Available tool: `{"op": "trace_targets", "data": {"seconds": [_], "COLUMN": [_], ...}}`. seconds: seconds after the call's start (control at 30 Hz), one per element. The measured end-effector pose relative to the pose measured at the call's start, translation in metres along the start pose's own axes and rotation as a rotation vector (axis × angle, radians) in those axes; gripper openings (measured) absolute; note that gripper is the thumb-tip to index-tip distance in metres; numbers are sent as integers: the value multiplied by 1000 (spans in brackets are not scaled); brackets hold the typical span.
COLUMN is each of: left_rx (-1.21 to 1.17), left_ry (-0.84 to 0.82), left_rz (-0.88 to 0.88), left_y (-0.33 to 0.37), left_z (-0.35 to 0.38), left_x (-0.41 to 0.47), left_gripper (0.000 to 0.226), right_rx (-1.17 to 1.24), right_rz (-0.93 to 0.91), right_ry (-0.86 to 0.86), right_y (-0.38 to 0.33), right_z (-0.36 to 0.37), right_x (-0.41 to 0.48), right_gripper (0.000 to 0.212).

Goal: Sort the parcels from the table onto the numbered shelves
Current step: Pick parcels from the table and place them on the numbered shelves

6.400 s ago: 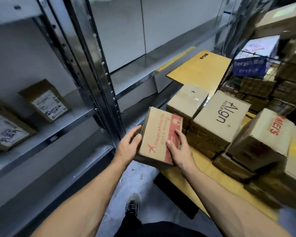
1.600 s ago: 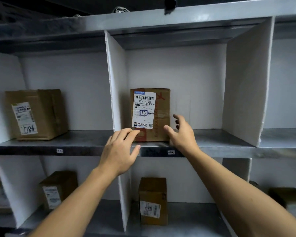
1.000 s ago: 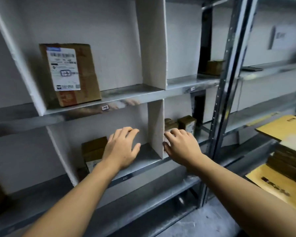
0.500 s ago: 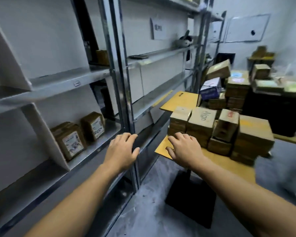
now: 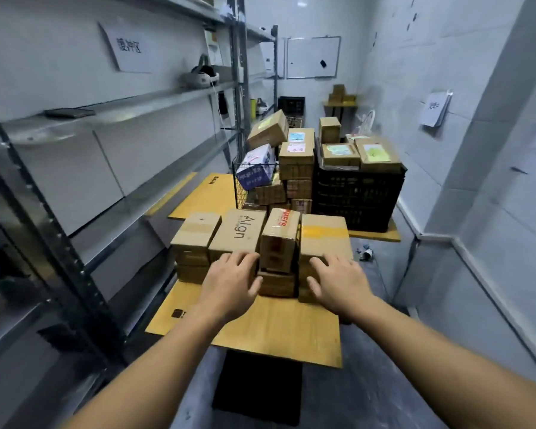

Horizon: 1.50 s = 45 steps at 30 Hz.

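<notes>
2 bare forearms reach forward over a yellow table (image 5: 260, 332). The left hand (image 5: 229, 283) and right hand (image 5: 338, 281) are both released, fingers spread and grasping nothing, in front of a row of 4 cardboard parcels on the table. A red-lettered parcel (image 5: 280, 235) stands between an Align-printed parcel (image 5: 240, 232) and a yellow-taped parcel (image 5: 322, 235). Beyond, more boxes fill a wire basket (image 5: 240, 193) and top a black crate (image 5: 356, 196). Metal shelves (image 5: 155, 97) line the left.

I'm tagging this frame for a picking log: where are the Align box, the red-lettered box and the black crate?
Align box (image 5: 240, 232): head view, on its printed top face.
Red-lettered box (image 5: 283, 226): head view, on its taped top face.
Black crate (image 5: 356, 196): head view, on its slatted front wall.
</notes>
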State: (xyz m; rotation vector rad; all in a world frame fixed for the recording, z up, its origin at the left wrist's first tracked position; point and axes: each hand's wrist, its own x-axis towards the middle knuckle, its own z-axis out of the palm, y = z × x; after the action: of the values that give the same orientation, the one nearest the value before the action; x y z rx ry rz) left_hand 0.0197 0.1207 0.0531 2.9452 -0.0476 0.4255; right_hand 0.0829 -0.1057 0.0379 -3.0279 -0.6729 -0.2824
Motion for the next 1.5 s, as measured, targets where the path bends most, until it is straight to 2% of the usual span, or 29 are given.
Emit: {"op": "trace_targets", "data": {"seconds": [0.4,0.6,0.83,0.97,1.07,1.3,1.5], "left_rx": [-103,-236,-202,-306,-385,-523,-599], "left_ry": [-122,-224,-241,-272,-283,-242,-117], "left_rz": [228,249,208,133,77,-64,-34], "left_y": [64,66,64,68,69,84,109], "left_z": [73,109,143,147,150,150,149], "left_x": [120,151,163,163,163,157,157], "left_gripper": [50,51,50,53,52,49,48], "right_rx": [25,123,397,705,801,958,1168], "right_rz": [193,286,426,538,612,588,588], "right_ry": [-96,-136,-152,-51,-45,-42,62], "right_y": [86,103,109,109,112,128,158], "right_z": [40,65,100,113,119,124,125], "right_x": [54,87,110,115,117,114,99], "right_gripper": [45,48,46,46,50,55,48]}}
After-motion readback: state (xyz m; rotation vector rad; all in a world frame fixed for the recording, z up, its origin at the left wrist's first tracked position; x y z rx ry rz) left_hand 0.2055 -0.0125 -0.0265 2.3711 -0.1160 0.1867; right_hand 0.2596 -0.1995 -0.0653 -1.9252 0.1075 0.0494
